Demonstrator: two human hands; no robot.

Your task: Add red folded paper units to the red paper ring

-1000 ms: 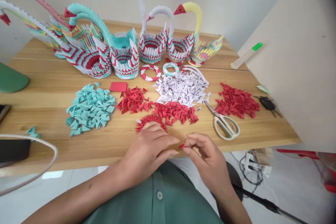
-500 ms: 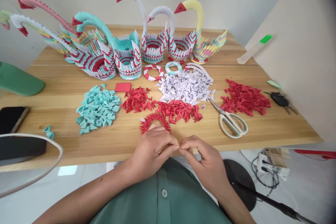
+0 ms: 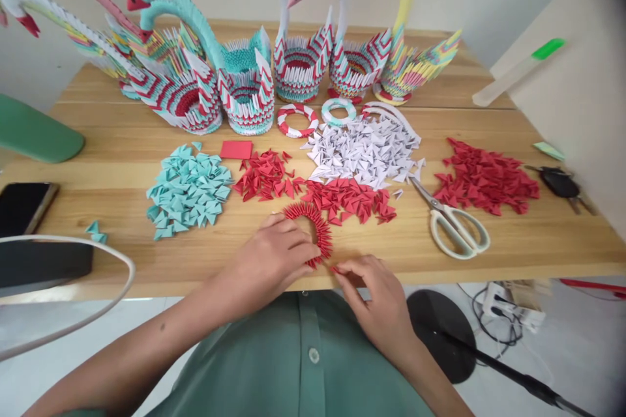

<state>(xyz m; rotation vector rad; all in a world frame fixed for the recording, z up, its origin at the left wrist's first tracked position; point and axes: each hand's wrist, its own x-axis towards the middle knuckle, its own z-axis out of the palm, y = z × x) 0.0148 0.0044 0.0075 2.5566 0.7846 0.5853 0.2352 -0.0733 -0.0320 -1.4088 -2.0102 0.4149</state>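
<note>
My left hand is closed on the near left side of a curved red ring of folded paper pieces, its fingers hiding part of it. Close by on the right, my right hand pinches a small red paper piece between thumb and finger, just off the ring's near end. Beyond the ring lie piles of loose folded pieces: red, smaller red, teal and white.
Paper swans line the back. Scissors, a red pile and keys lie right. A green bottle, phone and white cable are left. Two paper rings sit midway.
My left hand has left its pinch beside my right hand and moved left onto the red ring. A red piece now shows in my right fingertips. The view has shifted.
</note>
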